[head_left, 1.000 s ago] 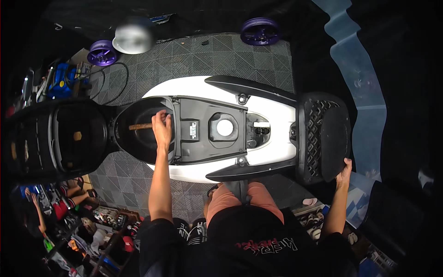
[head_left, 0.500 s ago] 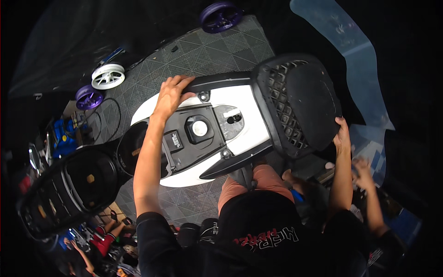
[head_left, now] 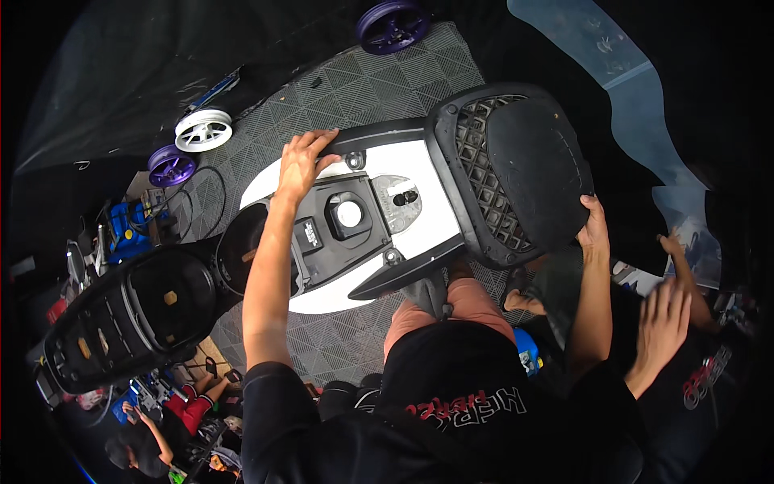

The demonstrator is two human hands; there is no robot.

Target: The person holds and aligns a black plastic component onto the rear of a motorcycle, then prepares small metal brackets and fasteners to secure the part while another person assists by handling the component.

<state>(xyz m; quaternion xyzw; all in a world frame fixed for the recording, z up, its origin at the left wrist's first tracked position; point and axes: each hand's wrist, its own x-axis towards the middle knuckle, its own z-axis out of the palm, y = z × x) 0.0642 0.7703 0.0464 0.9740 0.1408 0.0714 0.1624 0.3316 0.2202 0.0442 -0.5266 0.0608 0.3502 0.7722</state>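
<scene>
Close to the person's thighs (head_left: 455, 305) lies the near black rail (head_left: 411, 273) of the white scooter body (head_left: 439, 181), which stretches across in front of them. At its tail, the right hand (head_left: 594, 226) grips the outer edge of the black padded backrest (head_left: 532, 173), thumb along the rim, its other fingers mostly hidden. Across the body, the left hand (head_left: 300, 168) lies over the front of the far black rail (head_left: 387, 135); whether its fingers are closed there or merely resting cannot be told. Steadying the body well probably calls for even pressure from both hands, without twisting the backrest. The long axis runs aslant, from the raised seat (head_left: 173, 294) at lower left to the backrest at upper right; the tail points right and somewhat away. Beyond lies the patterned floor mat (head_left: 379, 77).
</scene>
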